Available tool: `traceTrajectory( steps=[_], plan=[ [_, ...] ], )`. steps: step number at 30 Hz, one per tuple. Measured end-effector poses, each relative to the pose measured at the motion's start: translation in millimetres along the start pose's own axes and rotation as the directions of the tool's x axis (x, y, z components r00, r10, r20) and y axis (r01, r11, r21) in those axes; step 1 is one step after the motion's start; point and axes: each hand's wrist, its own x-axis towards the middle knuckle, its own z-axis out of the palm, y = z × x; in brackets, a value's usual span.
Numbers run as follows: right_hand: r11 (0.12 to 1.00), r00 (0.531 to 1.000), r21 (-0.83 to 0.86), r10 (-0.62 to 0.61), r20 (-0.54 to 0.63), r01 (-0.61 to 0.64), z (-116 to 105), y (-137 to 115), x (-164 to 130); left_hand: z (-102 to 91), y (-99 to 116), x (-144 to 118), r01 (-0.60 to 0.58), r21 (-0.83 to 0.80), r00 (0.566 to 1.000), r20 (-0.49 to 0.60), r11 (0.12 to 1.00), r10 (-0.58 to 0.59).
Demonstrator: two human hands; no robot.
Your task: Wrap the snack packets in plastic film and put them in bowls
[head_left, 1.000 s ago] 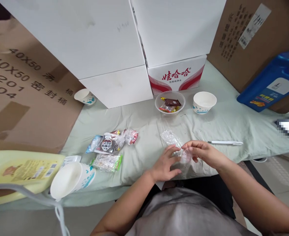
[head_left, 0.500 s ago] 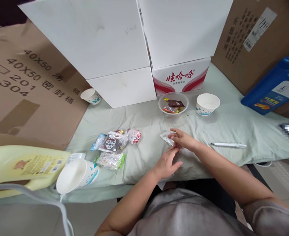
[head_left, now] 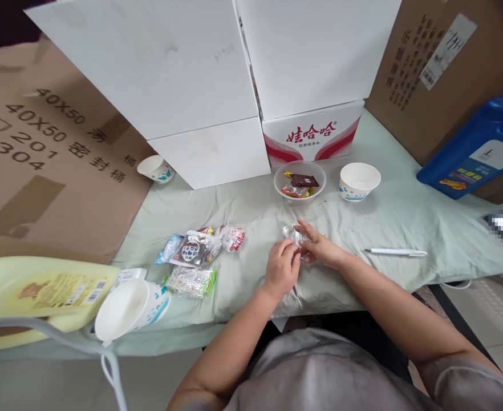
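Observation:
Between my hands, on the green cloth, is a crinkled clear plastic wrapper [head_left: 288, 231], partly hidden by my fingers. My left hand [head_left: 281, 267] has its fingers bent and closed on the near side of the wrapper. From the right, my right hand [head_left: 320, 245] is curled over it, fingertips close to those of the left. What the wrapper contains, if anything, I cannot make out. To the left lies a pile of wrapped snacks [head_left: 191, 251]. Beyond the hands stands a clear plastic bowl [head_left: 322, 185] with several wrapped snacks in it.
A paper cup [head_left: 360, 181] stands right of the bowl, and a white pen [head_left: 396, 252] lies nearer. Another paper cup [head_left: 125, 308] tilts by a yellow bottle [head_left: 41, 291] at front left. White boxes [head_left: 217, 148] form the back; a blue bottle [head_left: 469, 154] is at the right.
My left hand has shifted left and slightly up, its thumb folding in toward the wrapper. The wrapper looks more bunched between both hands. The surrounding objects have stayed in place.

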Motion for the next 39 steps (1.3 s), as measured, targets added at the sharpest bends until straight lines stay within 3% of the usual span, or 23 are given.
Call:
traceTrajectory(
  steps=[4,7,8,10,13,15,17,20,24,29,35,37,39],
  plan=[
    [1.0,0.996,-0.002,-0.001,-0.091,0.0,-0.6,3.8,-5.4,6.7,-9.2,2.0,-0.006,0.084,0.996,0.092,0.996,-0.002],
    [0.951,0.943,-0.274,-0.216,-0.253,0.144,-10.3,8.3,-18.2,6.7,-10.0,-0.5,-0.025,0.084,0.993,0.12,0.996,0.015],
    [0.877,0.906,-0.43,-0.343,-0.246,0.216,-15.6,9.3,-24.0,5.9,-9.6,-0.9,-0.031,0.077,0.992,0.123,0.997,0.021],
    [0.606,0.835,-0.716,-0.548,-0.059,0.347,-27.2,10.7,-36.1,3.9,-8.5,-0.6,-0.038,0.063,0.992,0.123,0.997,0.03],
    [0.173,0.771,-0.879,-0.573,0.278,0.445,-40.1,13.7,-50.6,0.7,-6.9,1.2,-0.063,0.023,0.992,0.115,0.998,0.06],
    [0.03,0.754,-0.9,-0.558,0.346,0.435,-42.0,17.7,-56.6,-1.0,-6.1,2.2,-0.089,-0.018,0.99,0.112,0.996,0.09],
    [-0.039,0.734,-0.9,-0.564,0.378,0.434,-38.8,22.2,-60.6,-2.2,-5.5,2.3,-0.094,-0.037,0.989,0.112,0.995,0.098],
    [-0.081,0.692,-0.863,-0.563,0.453,0.499,-30.3,26.3,-64.3,-2.2,-5.3,1.7,-0.065,-0.014,0.989,0.135,0.998,0.066],
    [-0.024,0.688,-0.802,-0.498,0.527,0.597,-23.8,24.9,-66.8,-0.3,-6.5,1.2,-0.066,-0.015,0.98,0.185,0.998,0.068],
    [-0.002,0.716,-0.815,-0.477,0.51,0.579,-24.2,27.0,-68.7,0.0,-7.3,0.6,-0.054,-0.026,0.979,0.196,0.998,0.058],
    [-0.031,0.673,-0.82,-0.554,0.491,0.572,-22.1,25.0,-70.9,-4.6,-5.9,0.9,-0.07,-0.056,0.965,0.249,0.996,0.082],
    [0.004,0.694,-0.832,-0.554,0.46,0.555,-21.1,17.6,-66.8,-4.8,-7.4,1.0,-0.078,-0.076,0.962,0.256,0.994,0.095],
    [0.022,0.751,-0.869,-0.515,0.413,0.493,-19.9,8.7,-58.3,-3.5,-10.0,0.7,-0.081,-0.089,0.964,0.247,0.993,0.101]
  ],
)
